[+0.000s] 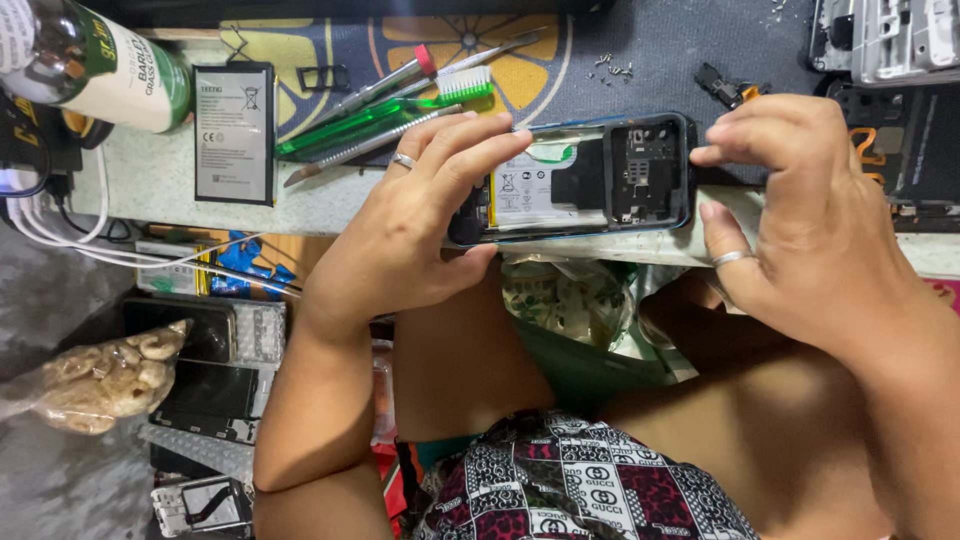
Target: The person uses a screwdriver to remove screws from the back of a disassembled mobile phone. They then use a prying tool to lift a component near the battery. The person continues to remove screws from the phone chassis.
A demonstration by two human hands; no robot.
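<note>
An opened smartphone (585, 180) with its back cover off is held over the front edge of the workbench, showing a white battery and a black camera frame. My left hand (420, 225), a ring on one finger, grips the phone's left end with fingers curled over the top. My right hand (790, 200), also ringed, pinches the phone's right end between thumb and forefinger. Both hands hold it level above my lap.
On the bench (150, 180) lie a loose flat battery (234, 132), a green toothbrush (385, 112), metal pry tools (420, 70), a green-labelled bottle (100, 65), small screws (612, 66) and phone parts (890, 60). Below left sit white cables (60, 235), spare phones (210, 385) and a bag of snacks (100, 380).
</note>
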